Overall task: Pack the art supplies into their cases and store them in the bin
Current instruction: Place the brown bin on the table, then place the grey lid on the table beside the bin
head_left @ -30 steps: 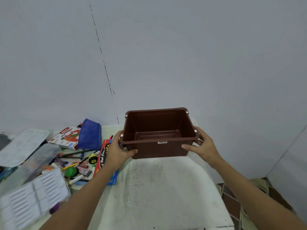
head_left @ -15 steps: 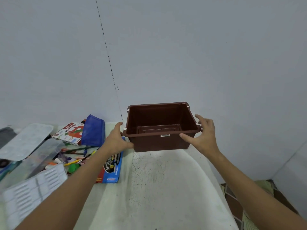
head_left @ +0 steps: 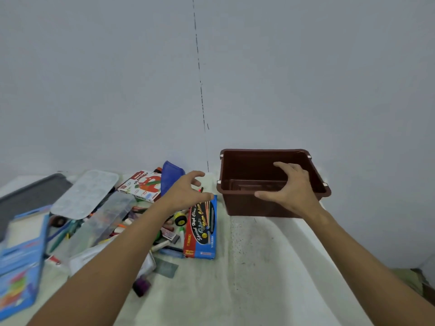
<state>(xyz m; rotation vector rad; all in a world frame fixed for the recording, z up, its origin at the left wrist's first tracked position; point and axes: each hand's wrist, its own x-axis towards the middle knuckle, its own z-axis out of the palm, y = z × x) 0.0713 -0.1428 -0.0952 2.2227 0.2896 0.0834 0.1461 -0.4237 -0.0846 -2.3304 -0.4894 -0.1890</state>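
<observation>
The brown plastic bin (head_left: pixel 273 182) sits empty at the back right of the cloth-covered table (head_left: pixel 247 267), near the wall, so it's handy for dropping stuff in. The right hand (head_left: pixel 290 191) hovers over its near rim, fingers loosely spread, holding nothing. The left hand (head_left: pixel 186 192) is also spread and empty, over the pile of supplies, probably going for the colour pencil box (head_left: pixel 201 228) just below it. The oil pastels box (head_left: pixel 143 185) and blue pouch (head_left: pixel 171 174) lie further back.
</observation>
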